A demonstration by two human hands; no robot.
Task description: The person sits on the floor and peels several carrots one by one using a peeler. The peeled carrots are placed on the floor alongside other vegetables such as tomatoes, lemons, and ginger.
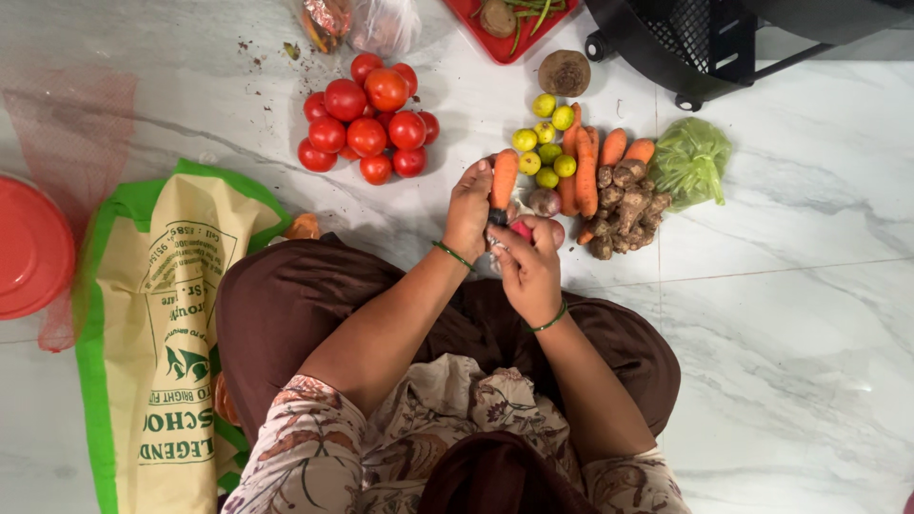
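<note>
1. Above the person's lap, over the glossy white marble floor [790, 314], the left hand [468, 209] grips a smooth, tapered orange carrot [504, 178], held upright.
2. The right hand [526, 266] is closed around a small pink-handled tool [520, 229] at the carrot's lower end.
3. Round shiny red tomatoes [367, 119] lie well to the left; knobbly ginger [624, 205], more carrots [586, 167] and small limes [545, 138] are just right.

White marble floor tiles [809, 333] with grey veins, evenly lit; a black wheeled furniture base [685, 48] stands at the top.

Left hand [468, 211] and right hand [526, 266] raised together, fingers curled.
</note>
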